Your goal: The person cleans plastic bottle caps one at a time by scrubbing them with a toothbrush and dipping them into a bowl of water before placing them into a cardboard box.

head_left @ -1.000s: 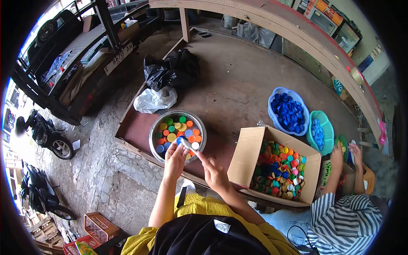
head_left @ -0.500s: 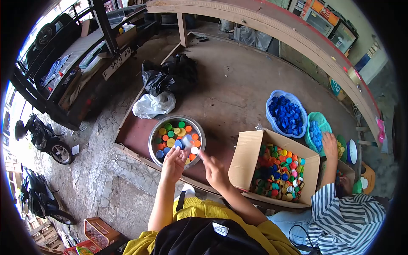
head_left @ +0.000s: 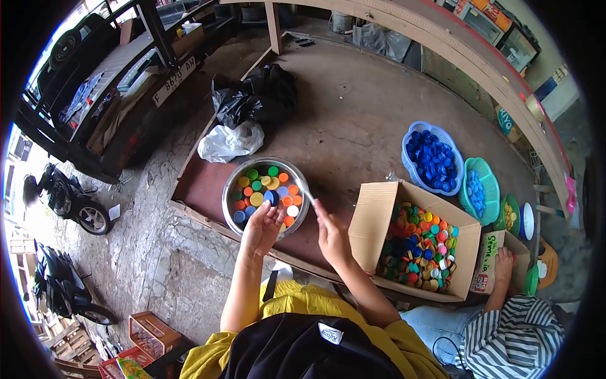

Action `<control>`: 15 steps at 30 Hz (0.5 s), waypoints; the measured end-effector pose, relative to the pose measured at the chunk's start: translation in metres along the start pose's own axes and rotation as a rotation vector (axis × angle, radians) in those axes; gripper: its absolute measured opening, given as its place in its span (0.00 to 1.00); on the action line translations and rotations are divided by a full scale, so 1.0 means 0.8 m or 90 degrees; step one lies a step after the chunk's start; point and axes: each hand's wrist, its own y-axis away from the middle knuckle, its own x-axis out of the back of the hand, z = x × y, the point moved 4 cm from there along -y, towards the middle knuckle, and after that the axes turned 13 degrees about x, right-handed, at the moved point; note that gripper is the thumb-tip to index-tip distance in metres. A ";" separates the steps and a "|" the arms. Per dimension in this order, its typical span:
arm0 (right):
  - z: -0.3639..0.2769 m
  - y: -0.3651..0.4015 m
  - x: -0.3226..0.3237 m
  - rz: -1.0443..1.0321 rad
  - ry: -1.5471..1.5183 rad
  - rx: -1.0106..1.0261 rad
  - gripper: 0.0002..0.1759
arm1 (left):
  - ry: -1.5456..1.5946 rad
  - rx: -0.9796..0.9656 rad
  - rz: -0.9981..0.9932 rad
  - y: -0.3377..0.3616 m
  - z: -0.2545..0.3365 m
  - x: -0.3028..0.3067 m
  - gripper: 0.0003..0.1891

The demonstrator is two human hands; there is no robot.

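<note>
My left hand (head_left: 262, 230) is closed on a blue bottle cap (head_left: 271, 198), held by the fingertips over the near side of a round metal bowl (head_left: 228, 189). Loose caps in orange, green, yellow, blue and white lie in the bowl. Just right of the rim is my right hand (head_left: 331, 235), its fingers closed round a thin, pale, blade-like tool (head_left: 307, 191). That tool is blurred, so its exact kind does not show. It points up and left, apart from the blue cap.
At right stand a cardboard box (head_left: 369, 221) of mixed caps, a blue basket (head_left: 407, 165) and a green basket (head_left: 492, 183) of blue caps. A co-worker's hand (head_left: 503, 265) is at a smaller box (head_left: 486, 262). Black (head_left: 255, 95) and white plastic bags (head_left: 230, 144) lie behind the bowl.
My right hand and the tool have moved away from the blue cap, up and to the right. The co-worker's hand has gone from the green basket to the smaller box.
</note>
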 end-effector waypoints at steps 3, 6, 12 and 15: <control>-0.013 0.003 0.007 -0.054 0.031 0.081 0.27 | -0.132 -0.110 0.045 0.000 0.005 0.001 0.10; -0.012 -0.001 0.006 -0.066 0.001 0.025 0.27 | -0.348 -0.232 0.143 0.005 0.011 -0.014 0.09; -0.042 -0.008 0.010 -0.108 -0.013 0.168 0.32 | -0.523 -0.295 0.137 0.005 0.015 -0.005 0.07; -0.013 -0.019 0.013 -0.072 0.057 0.032 0.34 | -0.573 -0.309 0.155 0.007 0.016 -0.008 0.07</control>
